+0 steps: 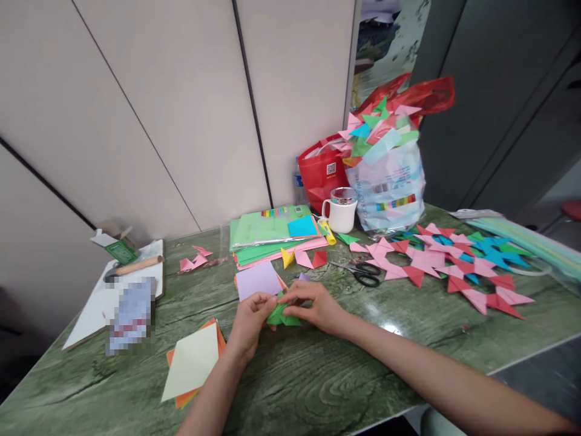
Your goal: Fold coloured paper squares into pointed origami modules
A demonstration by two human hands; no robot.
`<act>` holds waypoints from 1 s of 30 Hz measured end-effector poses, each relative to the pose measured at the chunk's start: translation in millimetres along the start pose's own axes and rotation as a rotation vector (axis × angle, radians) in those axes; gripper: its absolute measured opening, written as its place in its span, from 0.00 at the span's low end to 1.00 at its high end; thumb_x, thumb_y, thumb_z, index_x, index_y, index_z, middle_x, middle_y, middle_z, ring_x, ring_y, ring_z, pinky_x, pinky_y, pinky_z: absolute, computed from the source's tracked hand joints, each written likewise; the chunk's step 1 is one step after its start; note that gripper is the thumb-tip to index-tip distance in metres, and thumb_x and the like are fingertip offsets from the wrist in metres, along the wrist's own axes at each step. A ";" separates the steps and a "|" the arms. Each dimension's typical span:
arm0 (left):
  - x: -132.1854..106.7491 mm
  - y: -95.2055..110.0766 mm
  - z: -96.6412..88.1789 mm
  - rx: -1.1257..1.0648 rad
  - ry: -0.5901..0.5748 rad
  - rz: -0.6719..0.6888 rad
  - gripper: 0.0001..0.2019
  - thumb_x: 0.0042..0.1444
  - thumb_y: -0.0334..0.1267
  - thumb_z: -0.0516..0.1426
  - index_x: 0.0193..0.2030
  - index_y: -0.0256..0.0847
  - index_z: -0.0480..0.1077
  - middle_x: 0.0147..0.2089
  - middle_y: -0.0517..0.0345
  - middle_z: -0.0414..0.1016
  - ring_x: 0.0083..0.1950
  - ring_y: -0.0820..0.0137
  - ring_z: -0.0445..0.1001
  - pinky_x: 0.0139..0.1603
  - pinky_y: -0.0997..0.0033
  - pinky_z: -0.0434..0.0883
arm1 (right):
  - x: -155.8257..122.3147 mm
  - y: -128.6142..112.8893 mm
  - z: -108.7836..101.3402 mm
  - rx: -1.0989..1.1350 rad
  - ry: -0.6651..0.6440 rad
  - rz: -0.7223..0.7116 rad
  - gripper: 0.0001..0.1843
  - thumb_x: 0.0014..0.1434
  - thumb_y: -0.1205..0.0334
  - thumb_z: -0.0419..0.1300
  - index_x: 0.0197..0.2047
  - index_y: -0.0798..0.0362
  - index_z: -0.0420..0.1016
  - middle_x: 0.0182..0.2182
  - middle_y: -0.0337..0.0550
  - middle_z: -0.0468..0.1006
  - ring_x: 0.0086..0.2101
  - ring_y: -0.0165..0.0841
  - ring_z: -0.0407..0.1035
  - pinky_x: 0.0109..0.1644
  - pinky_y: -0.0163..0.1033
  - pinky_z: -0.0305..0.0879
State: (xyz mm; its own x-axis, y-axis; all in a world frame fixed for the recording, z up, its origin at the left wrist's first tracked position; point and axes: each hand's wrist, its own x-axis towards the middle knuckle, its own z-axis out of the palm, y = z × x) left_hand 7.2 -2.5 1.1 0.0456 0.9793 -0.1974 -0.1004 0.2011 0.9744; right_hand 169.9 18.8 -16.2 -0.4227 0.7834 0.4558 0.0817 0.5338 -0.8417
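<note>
A small folded piece of green paper (282,316) is held between both hands, above the near middle of the table. My left hand (250,320) pinches its left side between thumb and fingers. On the other side, my right hand (313,306) has its fingers closed on the paper's upper right part. Pointed green corners stick out below the fingers; the rest of the fold is partly hidden. Just behind the hands lies a stack of purple and orange paper sheets (258,280). Pale yellow and orange sheets (193,361) rest beside my left forearm.
Black-handled scissors (367,275) lie behind my right hand. Folded pink, red and blue paper shapes (426,261) spread over the right side. Farther back stand a white mug (342,213), green paper packs (267,227) and a full plastic bag (390,181). A white board (93,312) lies left.
</note>
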 end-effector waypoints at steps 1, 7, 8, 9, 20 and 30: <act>0.5 -0.5 -0.7 -0.007 -0.030 -0.025 0.15 0.36 0.44 0.65 0.24 0.34 0.69 0.18 0.62 0.69 0.18 0.78 0.63 0.16 0.80 0.63 | 0.1 -0.3 -0.4 -0.035 0.014 -0.034 0.09 0.50 0.60 0.63 0.36 0.52 0.77 0.31 0.43 0.71 0.31 0.30 0.68 0.34 0.35 0.66; 0.1 0.1 1.1 0.153 -0.026 0.155 0.15 0.46 0.48 0.58 0.28 0.35 0.73 0.26 0.56 0.73 0.22 0.74 0.69 0.22 0.74 0.68 | 2.3 -0.6 -3.7 -0.084 0.071 -0.100 0.06 0.53 0.60 0.60 0.34 0.51 0.75 0.35 0.44 0.75 0.37 0.33 0.69 0.41 0.38 0.66; -0.6 0.8 1.8 0.218 -0.014 0.240 0.13 0.45 0.46 0.59 0.30 0.37 0.74 0.30 0.55 0.75 0.26 0.71 0.71 0.26 0.72 0.70 | 2.7 -0.4 -4.2 -0.077 0.086 -0.090 0.06 0.53 0.60 0.60 0.35 0.52 0.75 0.34 0.44 0.76 0.36 0.33 0.70 0.40 0.38 0.66; -1.3 1.4 2.2 0.286 -0.004 0.324 0.11 0.44 0.43 0.60 0.31 0.38 0.75 0.34 0.54 0.76 0.31 0.69 0.73 0.30 0.71 0.71 | 3.1 -0.3 -4.5 -0.075 0.107 -0.080 0.07 0.53 0.60 0.60 0.35 0.52 0.75 0.33 0.44 0.76 0.35 0.33 0.70 0.38 0.37 0.67; -2.9 -0.5 0.6 0.473 0.105 0.361 0.10 0.44 0.39 0.60 0.33 0.38 0.77 0.27 0.56 0.79 0.27 0.67 0.74 0.32 0.70 0.71 | 2.7 0.9 -3.5 -0.124 0.161 -0.041 0.08 0.54 0.58 0.59 0.33 0.54 0.75 0.28 0.43 0.77 0.29 0.31 0.70 0.31 0.33 0.66; -6.4 2.4 3.5 0.403 0.070 0.352 0.06 0.44 0.37 0.60 0.27 0.38 0.77 0.24 0.58 0.78 0.25 0.69 0.74 0.30 0.73 0.72 | 3.6 0.5 -4.3 -0.158 0.133 -0.030 0.09 0.55 0.58 0.57 0.32 0.54 0.74 0.26 0.41 0.75 0.27 0.29 0.68 0.28 0.31 0.64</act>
State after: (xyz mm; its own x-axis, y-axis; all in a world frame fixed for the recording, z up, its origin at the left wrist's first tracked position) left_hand 10.1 -8.3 5.0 0.0107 0.9878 0.1553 0.2921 -0.1516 0.9443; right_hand 172.3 23.2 -13.7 -0.3051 0.7957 0.5233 0.2158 0.5930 -0.7758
